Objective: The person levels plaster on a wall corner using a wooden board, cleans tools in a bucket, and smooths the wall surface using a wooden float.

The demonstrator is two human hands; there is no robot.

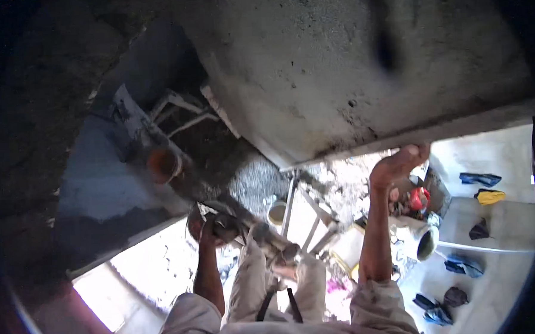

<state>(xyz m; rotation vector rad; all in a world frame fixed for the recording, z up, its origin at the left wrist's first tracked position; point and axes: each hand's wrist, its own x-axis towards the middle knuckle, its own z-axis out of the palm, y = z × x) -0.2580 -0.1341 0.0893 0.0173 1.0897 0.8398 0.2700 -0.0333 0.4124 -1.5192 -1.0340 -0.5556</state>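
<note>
My right hand [397, 166] is raised to the lower edge of a grey plastered concrete slab [358, 61]. Its fingers are folded against that edge and partly hidden by it. Lower and to the left, my left hand [209, 232] is closed beside a dark, rounded thing [225, 227]. A pale, angular piece [205, 210] shows just above the fingers; shadow hides what kind of object it is. Under me, wooden poles [271, 241] cross close to my legs, and one bare foot [284, 268] shows near them.
An orange bucket [163, 165] sits on a long plank [140, 125] at left. Below are a pale bucket [276, 213], a red container [420, 198] and a whitish drum [425, 243]. Clothes, one yellow [489, 196], hang along the right wall. Rubble [345, 178] covers the ground.
</note>
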